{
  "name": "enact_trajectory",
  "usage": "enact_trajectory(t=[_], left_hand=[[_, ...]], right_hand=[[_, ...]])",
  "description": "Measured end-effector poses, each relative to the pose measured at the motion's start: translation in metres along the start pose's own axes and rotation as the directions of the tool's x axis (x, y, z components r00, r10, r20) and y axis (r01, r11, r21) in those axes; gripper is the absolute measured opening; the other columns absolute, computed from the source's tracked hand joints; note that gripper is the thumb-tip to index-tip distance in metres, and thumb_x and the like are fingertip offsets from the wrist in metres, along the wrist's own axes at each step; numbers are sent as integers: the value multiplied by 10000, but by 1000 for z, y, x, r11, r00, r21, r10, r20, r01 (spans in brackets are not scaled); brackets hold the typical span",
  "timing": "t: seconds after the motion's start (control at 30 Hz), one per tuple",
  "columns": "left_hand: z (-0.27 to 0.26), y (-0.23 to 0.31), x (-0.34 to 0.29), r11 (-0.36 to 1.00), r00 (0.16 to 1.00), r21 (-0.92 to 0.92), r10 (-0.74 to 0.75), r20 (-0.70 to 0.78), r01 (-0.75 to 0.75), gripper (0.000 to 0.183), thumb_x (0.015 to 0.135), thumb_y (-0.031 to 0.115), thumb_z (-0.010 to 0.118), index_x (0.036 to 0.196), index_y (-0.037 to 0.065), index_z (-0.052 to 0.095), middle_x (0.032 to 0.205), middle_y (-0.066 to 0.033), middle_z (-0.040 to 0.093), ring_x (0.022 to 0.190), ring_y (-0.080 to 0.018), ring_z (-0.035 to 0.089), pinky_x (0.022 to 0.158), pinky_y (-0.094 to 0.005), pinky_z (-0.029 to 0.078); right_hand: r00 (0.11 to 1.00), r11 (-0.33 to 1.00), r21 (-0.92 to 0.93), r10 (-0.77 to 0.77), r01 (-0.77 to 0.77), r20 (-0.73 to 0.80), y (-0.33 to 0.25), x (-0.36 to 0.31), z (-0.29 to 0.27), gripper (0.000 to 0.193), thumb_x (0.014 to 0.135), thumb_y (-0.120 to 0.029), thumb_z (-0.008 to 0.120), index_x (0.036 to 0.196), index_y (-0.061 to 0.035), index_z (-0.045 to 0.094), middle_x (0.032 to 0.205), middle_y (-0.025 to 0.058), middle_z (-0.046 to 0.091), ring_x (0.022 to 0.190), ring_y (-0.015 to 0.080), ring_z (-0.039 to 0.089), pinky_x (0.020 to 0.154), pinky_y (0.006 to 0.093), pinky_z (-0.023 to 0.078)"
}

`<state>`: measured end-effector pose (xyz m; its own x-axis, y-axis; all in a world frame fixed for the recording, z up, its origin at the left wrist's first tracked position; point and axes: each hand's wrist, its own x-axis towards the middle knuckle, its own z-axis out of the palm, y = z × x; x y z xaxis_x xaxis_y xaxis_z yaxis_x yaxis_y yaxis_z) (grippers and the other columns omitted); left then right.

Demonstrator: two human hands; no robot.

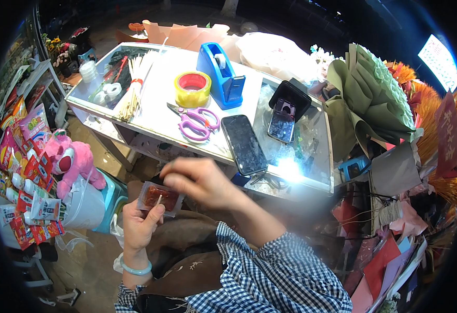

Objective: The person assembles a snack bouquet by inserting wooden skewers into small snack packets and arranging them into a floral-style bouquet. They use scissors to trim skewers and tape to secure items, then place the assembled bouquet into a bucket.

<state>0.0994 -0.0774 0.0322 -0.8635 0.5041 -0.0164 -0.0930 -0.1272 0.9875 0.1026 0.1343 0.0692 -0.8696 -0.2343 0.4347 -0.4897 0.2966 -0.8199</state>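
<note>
My left hand (138, 228) is closed on a small clear-edged packet (158, 197) with reddish-brown contents, held above my lap. A thin pale stick (159, 200) shows on the packet, just above my thumb. My right hand (199, 180) hovers at the packet's upper right, its fingers bent and smeared by motion; whether they hold anything is hidden. Beyond my hands, on the table (158, 117), lie purple scissors (199, 125), a black phone (244, 144), a yellow tape roll (192, 89) and a blue tape dispenser (222, 75).
A bundle of thin sticks (136, 86) lies at the table's left. A folding phone (282, 122) rests at the right, near a bright light (289, 169). Snack packets (38, 172) and a pink plush toy (74, 161) stand left. A green-wrapped bouquet (366, 94) fills the right.
</note>
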Motion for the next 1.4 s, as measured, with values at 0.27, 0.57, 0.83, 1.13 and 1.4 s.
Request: enact_trajectory(t=[0.27, 0.57, 0.83, 1.13, 1.4], left_hand=[[9, -2, -1, 999, 999, -47, 28, 20, -27, 209, 900, 143, 609, 995, -43, 612, 729, -73, 617, 493, -56, 475, 446, -185, 368], [9, 0, -1, 999, 995, -18, 44, 88, -43, 256, 889, 117, 616, 1092, -36, 585, 781, -64, 627, 540, -39, 465, 491, -171, 372], [6, -3, 0, 992, 992, -8, 127, 26, -127, 271, 896, 214, 629, 1023, -26, 630, 765, -29, 598, 545, -29, 454, 475, -160, 335], [9, -11, 7, 983, 983, -19, 179, -38, -180, 225, 888, 193, 636, 967, -17, 643, 743, -28, 583, 558, -69, 532, 472, -179, 397], [6, -13, 14, 988, 1000, -156, 2, -26, -6, 261, 866, 124, 637, 1078, -20, 588, 735, -34, 602, 599, -62, 544, 492, -165, 414]], right_hand=[[553, 723, -597, -356, -348, -754, 83, 83, -116, 307, 859, -177, 593, 1093, 19, 564, 985, 194, 562, 910, 370, 560, 810, 452, 449], [437, 734, -248, 73, -632, -897, 138, 101, -154, 342, 808, -289, 657, 924, 33, 652, 878, 188, 658, 922, 292, 626, 834, 372, 470], [561, 904, 325, 428, -278, -709, 113, 82, -154, 159, 797, -100, 654, 859, 40, 696, 831, 102, 670, 722, 184, 601, 693, 328, 470], [584, 950, 216, 309, -225, -751, 131, 47, -151, 149, 768, -81, 715, 871, 18, 673, 1047, 122, 635, 875, 136, 581, 795, 293, 438], [762, 504, -592, 247, -629, -599, 112, 44, -163, 276, 742, -192, 626, 607, 49, 613, 571, 214, 586, 534, 286, 623, 536, 410, 471]])
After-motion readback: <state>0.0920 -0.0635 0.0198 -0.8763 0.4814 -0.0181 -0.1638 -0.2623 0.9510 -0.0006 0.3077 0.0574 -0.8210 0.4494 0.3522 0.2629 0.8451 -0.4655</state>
